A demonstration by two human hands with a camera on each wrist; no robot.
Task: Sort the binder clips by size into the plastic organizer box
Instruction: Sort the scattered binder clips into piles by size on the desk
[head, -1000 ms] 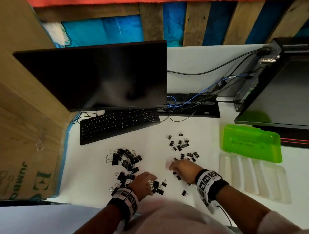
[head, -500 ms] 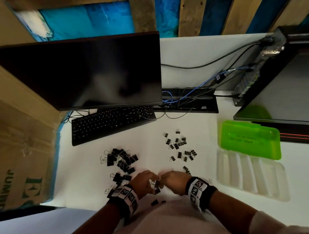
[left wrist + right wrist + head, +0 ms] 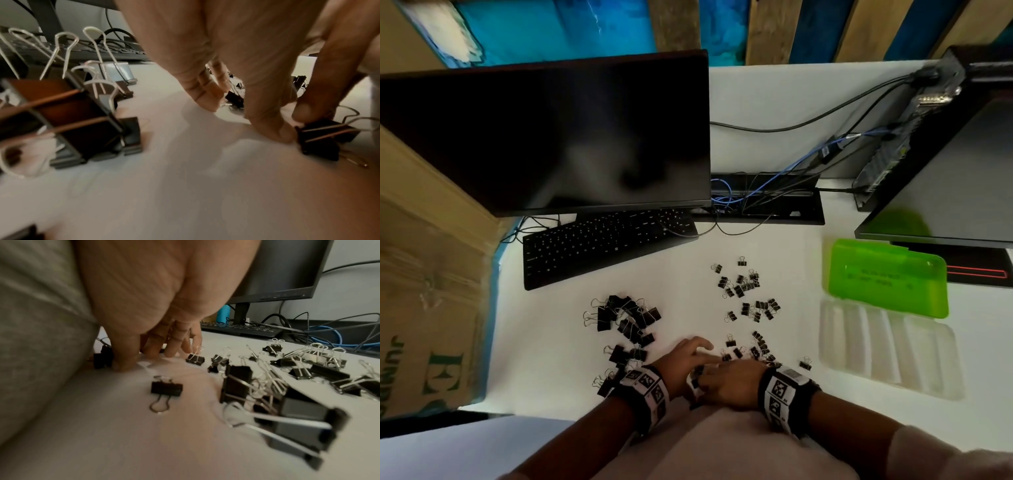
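Our two hands meet at the near edge of the worktop. Our left hand pinches a small black clip between thumb and finger. Our right hand has its fingers bent down onto the worktop by more little clips; we cannot tell if it holds one.

The big clips lie in a heap on the left, and the small clips are spread out in the middle. The clear organizer box sits well apart on the right, with no clips in it, under its green lid.

The clip is tiny and springy, so we think it could slip and hop off the edge onto our lap. Big and small ones could get mixed too.

Half a second ago our hands touched in the same spot. A second ago our right hand was farther out among the small clips.
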